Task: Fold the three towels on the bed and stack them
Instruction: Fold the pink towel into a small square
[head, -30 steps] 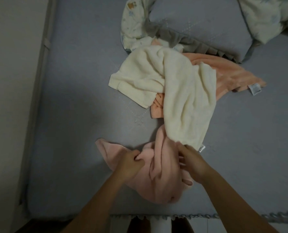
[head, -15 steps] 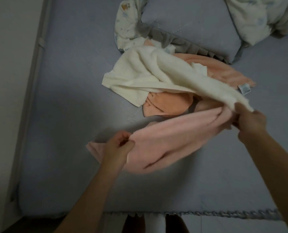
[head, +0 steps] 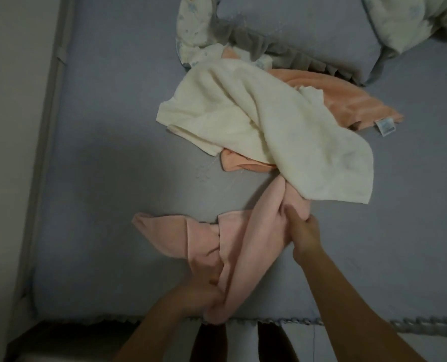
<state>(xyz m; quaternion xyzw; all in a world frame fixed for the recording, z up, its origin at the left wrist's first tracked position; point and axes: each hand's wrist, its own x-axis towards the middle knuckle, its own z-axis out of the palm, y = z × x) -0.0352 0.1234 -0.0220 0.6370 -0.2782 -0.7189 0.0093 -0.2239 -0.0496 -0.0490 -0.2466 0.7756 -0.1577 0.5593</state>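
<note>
A pink towel (head: 245, 239) lies bunched and twisted on the grey bed (head: 112, 152) near its front edge. My left hand (head: 204, 288) grips its near end at the bed's edge, partly wrapped in the cloth. My right hand (head: 304, 233) pinches the towel's far part, just below the cream towel (head: 256, 126). The cream towel lies crumpled in the middle of the bed and overlaps the pink towel's top end. An orange towel (head: 342, 100) with a white label lies underneath it, showing at the right and at the bottom.
A grey pillow (head: 308, 30) with a ruffled edge lies at the back. Patterned bedding (head: 193, 24) sits beside it on the left and more at the back right (head: 405, 19). A wall runs along the bed's left side. The bed's trimmed front edge (head: 413, 325) is close to me.
My right hand let the stretched pink towel down and came back toward the middle. My left hand pulled its end toward the bed's front edge. The cream towel dropped flat again.
</note>
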